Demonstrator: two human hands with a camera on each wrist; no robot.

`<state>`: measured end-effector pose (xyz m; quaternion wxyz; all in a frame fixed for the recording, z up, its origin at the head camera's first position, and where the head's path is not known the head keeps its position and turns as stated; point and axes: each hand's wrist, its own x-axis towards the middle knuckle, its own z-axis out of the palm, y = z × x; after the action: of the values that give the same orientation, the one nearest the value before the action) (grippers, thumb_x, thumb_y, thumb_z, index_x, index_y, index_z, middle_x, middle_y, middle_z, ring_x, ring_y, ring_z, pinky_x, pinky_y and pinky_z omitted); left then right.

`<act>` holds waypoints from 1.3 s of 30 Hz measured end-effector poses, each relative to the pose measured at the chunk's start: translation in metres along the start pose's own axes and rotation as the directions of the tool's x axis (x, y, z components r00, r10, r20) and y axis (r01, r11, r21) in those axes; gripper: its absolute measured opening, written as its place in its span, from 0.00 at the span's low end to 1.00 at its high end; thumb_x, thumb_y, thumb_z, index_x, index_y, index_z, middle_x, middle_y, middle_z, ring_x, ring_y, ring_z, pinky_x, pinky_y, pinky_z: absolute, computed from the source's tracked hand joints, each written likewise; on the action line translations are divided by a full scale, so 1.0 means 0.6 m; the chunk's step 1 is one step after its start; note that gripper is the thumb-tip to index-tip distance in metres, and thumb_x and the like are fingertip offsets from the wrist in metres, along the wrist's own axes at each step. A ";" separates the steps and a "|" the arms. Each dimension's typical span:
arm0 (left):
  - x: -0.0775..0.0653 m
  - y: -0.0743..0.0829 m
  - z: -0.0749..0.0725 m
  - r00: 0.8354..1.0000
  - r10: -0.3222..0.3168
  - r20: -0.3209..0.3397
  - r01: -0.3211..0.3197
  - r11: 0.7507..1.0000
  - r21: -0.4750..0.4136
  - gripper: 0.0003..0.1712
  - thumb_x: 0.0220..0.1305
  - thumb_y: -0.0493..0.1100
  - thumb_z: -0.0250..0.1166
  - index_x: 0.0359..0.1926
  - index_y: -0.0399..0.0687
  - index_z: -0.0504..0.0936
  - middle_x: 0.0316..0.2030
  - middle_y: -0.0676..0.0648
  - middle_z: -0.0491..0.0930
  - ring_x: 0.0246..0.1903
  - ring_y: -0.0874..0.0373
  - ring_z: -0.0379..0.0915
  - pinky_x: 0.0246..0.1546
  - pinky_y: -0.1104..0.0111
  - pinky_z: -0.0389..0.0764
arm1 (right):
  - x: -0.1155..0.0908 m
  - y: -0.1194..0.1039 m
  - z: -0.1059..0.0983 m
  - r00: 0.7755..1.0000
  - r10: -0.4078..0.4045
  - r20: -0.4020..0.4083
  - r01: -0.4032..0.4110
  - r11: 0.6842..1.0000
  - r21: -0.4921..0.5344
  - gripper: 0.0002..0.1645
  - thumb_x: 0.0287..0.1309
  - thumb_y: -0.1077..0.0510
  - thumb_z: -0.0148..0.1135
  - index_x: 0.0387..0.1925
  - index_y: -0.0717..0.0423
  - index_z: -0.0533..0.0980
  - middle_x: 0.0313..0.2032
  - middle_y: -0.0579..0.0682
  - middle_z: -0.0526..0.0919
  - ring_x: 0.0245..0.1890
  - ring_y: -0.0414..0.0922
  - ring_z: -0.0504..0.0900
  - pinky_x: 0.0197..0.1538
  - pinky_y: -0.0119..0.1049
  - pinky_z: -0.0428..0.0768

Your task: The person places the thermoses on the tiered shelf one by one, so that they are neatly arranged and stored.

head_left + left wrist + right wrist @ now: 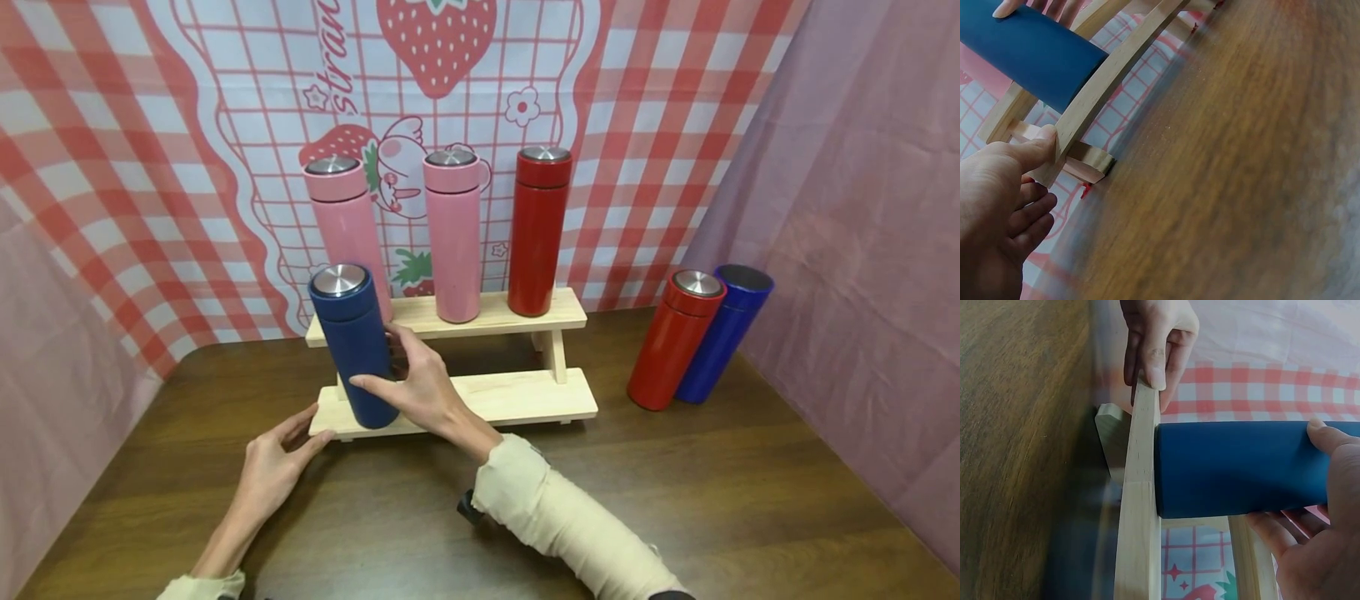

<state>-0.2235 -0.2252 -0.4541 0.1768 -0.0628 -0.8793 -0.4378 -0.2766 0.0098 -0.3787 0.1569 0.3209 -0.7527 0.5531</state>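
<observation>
A dark blue thermos (352,350) with a silver-topped lid stands on the lower step of a two-step wooden rack (517,397), near its left end. My right hand (427,383) grips the thermos from the right, thumb in front and fingers behind. In the right wrist view, the thermos base (1166,472) meets the step. My left hand (273,467) pinches the left end of the lower step between thumb and fingers. Two pink thermoses (455,242) (345,229) and a red thermos (538,237) stand on the upper step.
To the right of the rack, another red thermos (671,350) stands on the brown table (750,492), with a brighter blue tumbler (727,342) right behind it. A checked strawberry cloth (637,108) hangs behind, and pink cloth (847,275) hangs at the right side.
</observation>
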 end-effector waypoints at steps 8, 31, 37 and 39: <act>0.000 0.000 0.000 1.000 -0.001 -0.002 0.001 1.000 -0.004 0.31 0.67 0.44 0.74 0.64 0.30 0.79 0.54 0.31 0.82 0.55 0.42 0.79 0.46 0.91 0.65 | 0.001 -0.001 0.001 1.000 0.007 0.012 -0.006 1.000 -0.025 0.43 0.56 0.58 0.80 0.69 0.61 0.68 0.53 0.58 0.84 0.49 0.46 0.86 0.51 0.32 0.82; 0.000 0.003 0.000 1.000 -0.011 -0.003 0.011 1.000 0.013 0.31 0.66 0.45 0.75 0.64 0.31 0.80 0.54 0.33 0.82 0.58 0.43 0.77 0.49 0.92 0.60 | -0.051 0.007 -0.075 0.994 0.110 0.019 -0.110 0.994 0.010 0.38 0.63 0.58 0.75 0.70 0.62 0.69 0.60 0.63 0.79 0.62 0.57 0.78 0.61 0.47 0.79; 0.000 0.003 -0.001 1.000 -0.014 -0.001 0.014 1.000 0.012 0.32 0.66 0.47 0.75 0.64 0.32 0.80 0.55 0.33 0.82 0.59 0.43 0.77 0.49 0.92 0.59 | -0.072 0.018 -0.107 0.993 0.115 -0.023 -0.115 0.993 -0.022 0.37 0.62 0.60 0.74 0.69 0.63 0.69 0.59 0.59 0.80 0.61 0.55 0.79 0.59 0.48 0.80; 0.000 0.003 -0.002 1.000 -0.016 -0.001 0.016 1.000 0.015 0.32 0.66 0.47 0.75 0.64 0.32 0.80 0.55 0.33 0.82 0.59 0.43 0.76 0.49 0.91 0.59 | -0.079 0.022 -0.118 0.993 0.112 -0.036 -0.113 0.993 -0.039 0.37 0.63 0.60 0.74 0.69 0.63 0.69 0.59 0.59 0.80 0.60 0.54 0.79 0.59 0.49 0.80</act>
<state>-0.2226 -0.2247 -0.4522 0.1742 -0.0541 -0.8829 -0.4326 -0.2581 0.0931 -0.3924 0.1447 0.2652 -0.7781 0.5507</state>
